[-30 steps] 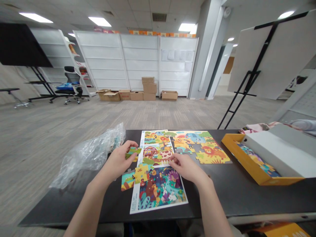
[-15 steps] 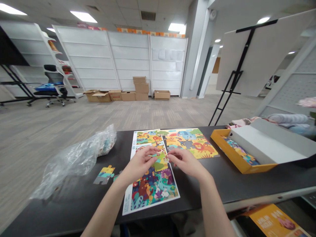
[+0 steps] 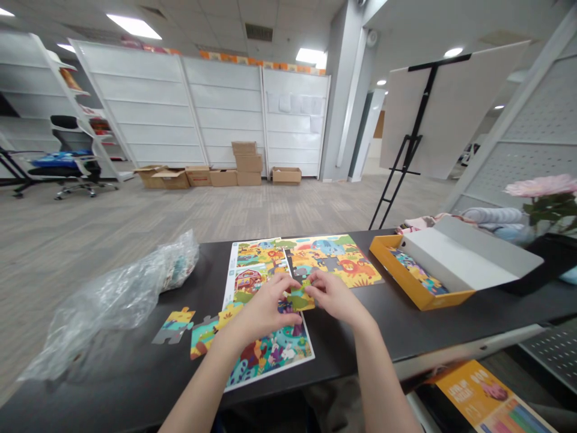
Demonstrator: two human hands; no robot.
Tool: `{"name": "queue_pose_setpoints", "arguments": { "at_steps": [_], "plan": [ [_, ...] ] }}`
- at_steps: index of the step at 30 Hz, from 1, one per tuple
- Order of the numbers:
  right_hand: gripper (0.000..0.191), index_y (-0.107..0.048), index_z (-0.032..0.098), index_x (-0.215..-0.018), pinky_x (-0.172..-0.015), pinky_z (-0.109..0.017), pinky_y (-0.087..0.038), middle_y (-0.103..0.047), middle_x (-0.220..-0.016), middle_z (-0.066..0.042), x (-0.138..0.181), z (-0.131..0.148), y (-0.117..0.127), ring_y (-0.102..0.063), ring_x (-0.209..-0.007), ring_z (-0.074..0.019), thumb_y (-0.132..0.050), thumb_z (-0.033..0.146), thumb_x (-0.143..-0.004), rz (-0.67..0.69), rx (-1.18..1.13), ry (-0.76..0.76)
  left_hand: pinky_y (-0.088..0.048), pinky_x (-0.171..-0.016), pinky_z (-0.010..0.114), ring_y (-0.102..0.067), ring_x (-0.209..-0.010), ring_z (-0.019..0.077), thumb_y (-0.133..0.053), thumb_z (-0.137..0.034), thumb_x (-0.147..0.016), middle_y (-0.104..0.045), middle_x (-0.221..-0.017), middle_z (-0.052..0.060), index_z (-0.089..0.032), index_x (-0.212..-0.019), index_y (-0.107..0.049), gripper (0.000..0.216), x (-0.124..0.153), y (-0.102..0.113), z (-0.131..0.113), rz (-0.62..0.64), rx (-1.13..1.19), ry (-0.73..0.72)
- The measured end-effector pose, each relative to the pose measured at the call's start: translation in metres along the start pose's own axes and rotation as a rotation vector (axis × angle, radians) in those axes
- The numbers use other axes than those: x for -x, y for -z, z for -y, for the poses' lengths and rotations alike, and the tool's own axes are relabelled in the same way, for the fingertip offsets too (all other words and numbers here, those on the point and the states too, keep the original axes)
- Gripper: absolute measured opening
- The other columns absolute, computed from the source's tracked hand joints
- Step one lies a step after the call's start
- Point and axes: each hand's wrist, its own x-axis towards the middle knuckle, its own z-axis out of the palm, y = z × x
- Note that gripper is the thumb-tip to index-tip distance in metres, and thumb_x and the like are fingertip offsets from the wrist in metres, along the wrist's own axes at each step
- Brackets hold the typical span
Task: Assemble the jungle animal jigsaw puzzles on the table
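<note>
My left hand (image 3: 264, 308) and my right hand (image 3: 334, 296) meet over a colourful picture sheet (image 3: 265, 349) on the black table (image 3: 433, 328). Both pinch one green and yellow jigsaw piece (image 3: 300, 298) between their fingertips, just above the sheet. Left of the sheet lie loose jigsaw pieces (image 3: 175, 325) and a small joined group (image 3: 208, 331). A partly built jigsaw (image 3: 342, 260) with lions and elephants lies beyond my hands.
A crumpled clear plastic bag (image 3: 112, 294) covers the table's left part. At the right stand an open orange box (image 3: 419, 282) with a grey lid (image 3: 469, 257) leaning in it, and a pink flower (image 3: 541, 187). An easel board and cardboard boxes stand on the floor behind.
My left hand carried the piece from the sheet's left edge to the middle, where my right hand joined it. The camera swung right, so the table's contents drifted left in view.
</note>
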Motion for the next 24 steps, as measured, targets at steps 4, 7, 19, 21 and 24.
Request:
{"name": "queue_pose_setpoints", "arguments": {
  "at_steps": [4, 7, 19, 21, 24],
  "plan": [
    [0.009, -0.056, 0.018, -0.091, -0.051, -0.023, -0.040, -0.058, -0.060, 0.005, -0.001, 0.000, 0.001, -0.051, -0.048, -0.0110, -0.059, 0.024, -0.086, 0.058, -0.070, -0.107, -0.049, -0.099, 0.042, -0.058, -0.115, 0.0272, -0.077, -0.023, -0.074, -0.061, -0.119, 0.007, -0.026, -0.114, -0.059, 0.044, 0.000, -0.005, -0.003, 0.011, -0.199, -0.045],
    [0.013, -0.058, 0.017, -0.092, -0.054, -0.024, -0.044, -0.066, -0.070, 0.000, 0.002, -0.004, 0.014, -0.058, -0.054, -0.0131, -0.060, 0.027, -0.084, 0.010, -0.074, -0.138, -0.048, -0.100, 0.042, -0.058, -0.116, 0.0284, -0.073, -0.022, -0.079, -0.062, -0.120, 0.008, -0.026, -0.115, -0.058, 0.039, -0.002, -0.008, -0.004, 0.042, -0.289, -0.040],
    [0.024, -0.071, 0.018, -0.090, -0.074, -0.032, -0.049, -0.076, -0.088, -0.009, 0.018, -0.048, 0.071, -0.071, -0.081, -0.0235, -0.054, 0.035, -0.087, -0.408, 0.240, -0.247, -0.051, -0.089, 0.036, -0.062, -0.112, 0.0282, -0.076, -0.037, -0.083, -0.069, -0.114, 0.007, -0.023, -0.108, -0.065, 0.031, -0.055, -0.015, -0.032, 0.221, -0.632, -0.031],
    [0.023, -0.071, 0.018, -0.093, -0.075, -0.031, -0.049, -0.076, -0.090, -0.009, 0.015, -0.047, 0.066, -0.070, -0.081, -0.0227, -0.054, 0.032, -0.088, -0.343, 0.257, -0.239, -0.052, -0.088, 0.037, -0.061, -0.112, 0.0283, -0.075, -0.037, -0.084, -0.069, -0.114, 0.007, -0.022, -0.107, -0.064, 0.029, -0.065, -0.024, -0.028, 0.217, -0.658, -0.041],
    [0.022, -0.071, 0.018, -0.095, -0.070, -0.030, -0.048, -0.075, -0.087, -0.009, 0.014, -0.045, 0.060, -0.069, -0.077, -0.0216, -0.053, 0.030, -0.090, -0.246, 0.252, -0.247, -0.050, -0.091, 0.037, -0.060, -0.111, 0.0274, -0.073, -0.038, -0.087, -0.069, -0.114, 0.007, -0.021, -0.106, -0.064, 0.027, -0.071, -0.034, -0.019, 0.183, -0.675, -0.051]
  ]
}}
